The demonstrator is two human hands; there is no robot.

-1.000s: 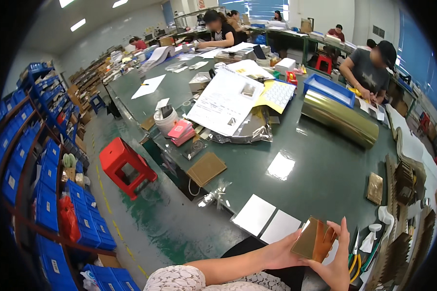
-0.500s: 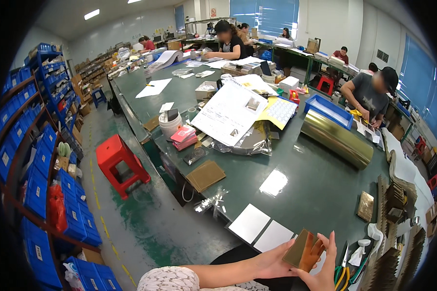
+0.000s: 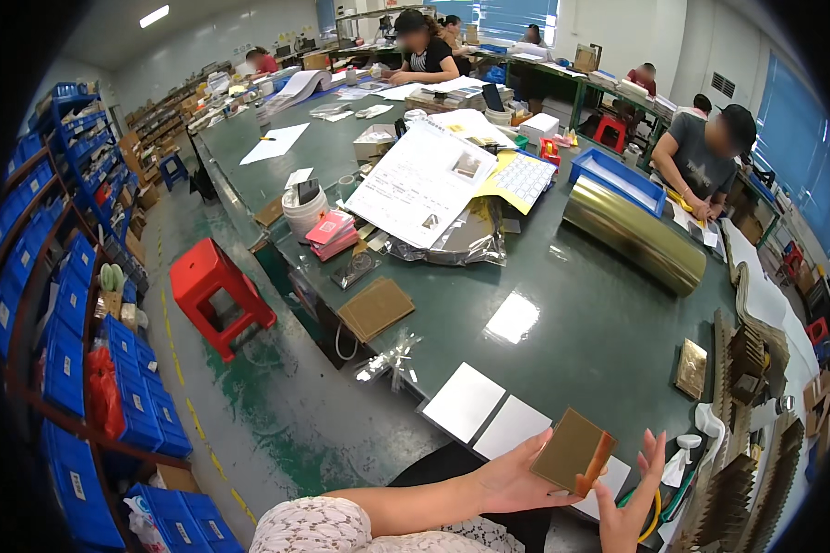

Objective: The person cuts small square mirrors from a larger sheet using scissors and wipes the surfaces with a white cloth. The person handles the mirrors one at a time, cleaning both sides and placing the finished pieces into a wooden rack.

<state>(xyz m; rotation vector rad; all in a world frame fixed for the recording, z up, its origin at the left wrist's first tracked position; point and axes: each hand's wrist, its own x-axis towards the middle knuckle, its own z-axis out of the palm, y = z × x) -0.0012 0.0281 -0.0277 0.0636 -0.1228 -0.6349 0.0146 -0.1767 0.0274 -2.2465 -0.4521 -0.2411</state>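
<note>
A brown square sheet or thin stack of sheets [image 3: 570, 448], with a shiny orange-copper strip along its right side, is gripped at its left edge by my left hand [image 3: 512, 472]. To the right of it, my right hand [image 3: 632, 505] is raised with its fingers spread. Its thumb comes close to the copper strip; whether they touch I cannot tell. Beneath the hands, white square cards [image 3: 465, 402] lie in a row along the table's near edge, the rightmost partly hidden. Yellow-and-green-handled tools lie partly behind my right hand.
A brown sheet pile [image 3: 376, 309] and clear plastic scraps [image 3: 389, 359] lie left on the green table [image 3: 433, 346]. A gold foil roll [image 3: 633, 235], blue tray [image 3: 618, 182] and gold block [image 3: 691, 369] are on the right. A red stool [image 3: 219, 295] stands left; a co-worker [image 3: 705, 157] works opposite.
My right hand has moved off the sheet's face to the right, its fingers opening. My left hand keeps hold, and more of the brown surface shows. The view has shifted slightly.
</note>
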